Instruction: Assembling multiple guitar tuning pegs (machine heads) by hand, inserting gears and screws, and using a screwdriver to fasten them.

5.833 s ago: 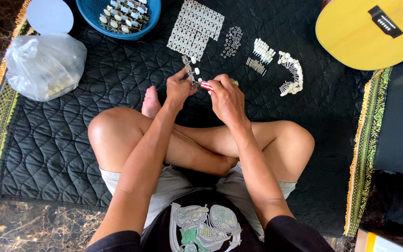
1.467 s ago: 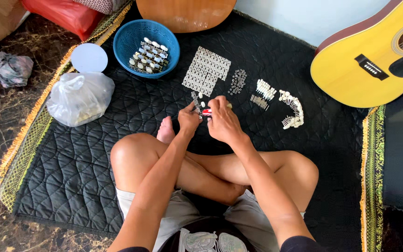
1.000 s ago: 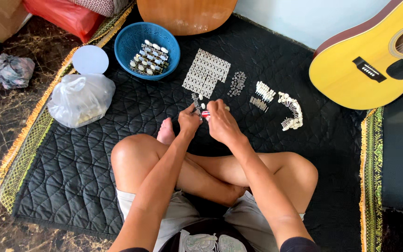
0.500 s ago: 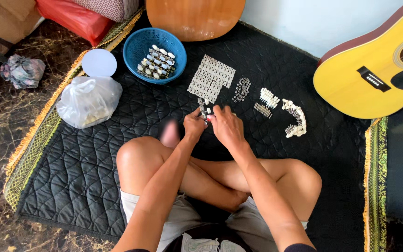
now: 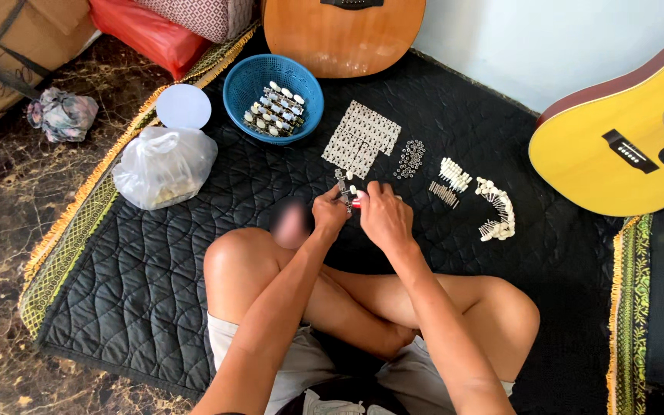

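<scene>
I sit cross-legged on a black quilted mat (image 5: 155,292). My left hand (image 5: 329,213) grips a small metal tuning-machine strip (image 5: 342,184) with white knobs, held upright above the mat. My right hand (image 5: 382,215) is closed around a small red-handled tool (image 5: 356,202) whose tip meets the strip. Both hands are close together in front of my knees. Beyond them lie a flat sheet of small white plates (image 5: 361,139), a cluster of tiny metal rings (image 5: 410,158), a pile of white pegs (image 5: 453,175) and a curved row of white knobs (image 5: 497,207).
A blue basket (image 5: 240,87) with several tuning strips stands at the back. Beside it are a white round lid (image 5: 183,106) and a clear plastic bag (image 5: 164,167). A yellow guitar (image 5: 616,146) lies right, a brown guitar (image 5: 343,34) behind, a cardboard box (image 5: 9,46) far left.
The view has tilted and shifted, showing more of the back wall and guitars. My hands stay together on the strip and tool, with only small working movements.
</scene>
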